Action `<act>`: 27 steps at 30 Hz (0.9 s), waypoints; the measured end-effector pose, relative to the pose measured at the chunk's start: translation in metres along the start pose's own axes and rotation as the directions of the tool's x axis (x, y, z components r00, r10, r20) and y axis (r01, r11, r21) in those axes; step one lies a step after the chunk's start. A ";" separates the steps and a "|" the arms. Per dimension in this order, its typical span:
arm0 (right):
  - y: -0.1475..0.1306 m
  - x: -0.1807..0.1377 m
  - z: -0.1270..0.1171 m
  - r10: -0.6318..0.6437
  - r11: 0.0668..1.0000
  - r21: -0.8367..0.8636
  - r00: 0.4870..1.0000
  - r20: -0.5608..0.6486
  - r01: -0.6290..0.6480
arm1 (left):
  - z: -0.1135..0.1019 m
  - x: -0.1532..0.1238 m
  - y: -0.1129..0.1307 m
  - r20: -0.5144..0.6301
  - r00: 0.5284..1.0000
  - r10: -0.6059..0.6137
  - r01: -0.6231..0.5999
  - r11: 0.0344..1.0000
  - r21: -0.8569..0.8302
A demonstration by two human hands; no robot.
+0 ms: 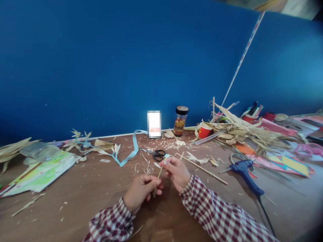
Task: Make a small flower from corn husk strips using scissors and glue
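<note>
Thin wooden stick (159, 174) pinched by both hands, left hand (140, 192) steadying its base, right hand (176, 171) pinching its top; scissors (156, 154) near on tabletop (88, 191).

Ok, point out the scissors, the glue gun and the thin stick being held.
scissors (154, 152): head view, by the pivot.
glue gun (242, 167): head view, on the blue body.
thin stick (159, 172): head view, on its exposed middle stretch.

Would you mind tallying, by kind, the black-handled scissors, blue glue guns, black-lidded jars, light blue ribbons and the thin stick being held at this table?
Black-handled scissors: 1
Blue glue gun: 1
Black-lidded jar: 1
Light blue ribbon: 1
Thin stick, held: 1
Total: 5
</note>
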State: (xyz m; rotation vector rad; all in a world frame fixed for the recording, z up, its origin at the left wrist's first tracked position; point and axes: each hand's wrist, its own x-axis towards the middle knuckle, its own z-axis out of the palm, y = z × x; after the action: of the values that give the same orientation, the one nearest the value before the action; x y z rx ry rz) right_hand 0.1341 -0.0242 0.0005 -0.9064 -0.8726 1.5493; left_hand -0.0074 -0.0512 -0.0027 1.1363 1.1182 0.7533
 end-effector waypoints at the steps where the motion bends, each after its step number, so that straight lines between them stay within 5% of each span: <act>1: 0.000 0.000 0.000 0.005 1.000 0.010 1.000 0.005 -0.005 | 0.000 0.000 -0.001 -0.023 1.000 0.005 -0.005 1.000 -0.005; 7: -0.001 -0.002 0.002 0.040 0.994 0.104 0.999 0.025 -0.043 | 0.000 0.000 -0.002 -0.114 0.993 0.005 -0.014 0.997 -0.079; 16: -0.001 0.000 -0.002 0.112 0.959 0.255 0.992 0.063 -0.124 | 0.002 0.001 -0.002 -0.020 1.000 0.008 -0.008 1.000 -0.018; 27: -0.005 0.007 -0.006 0.083 0.963 0.262 0.995 -0.057 -0.065 | 0.000 -0.001 0.000 0.087 0.996 -0.025 0.017 0.996 0.087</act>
State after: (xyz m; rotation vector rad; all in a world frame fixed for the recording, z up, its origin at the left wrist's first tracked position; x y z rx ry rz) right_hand 0.1407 -0.0165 0.0013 -0.8026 -0.5761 1.6432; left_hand -0.0082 -0.0523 -0.0022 1.2169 1.0956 0.6379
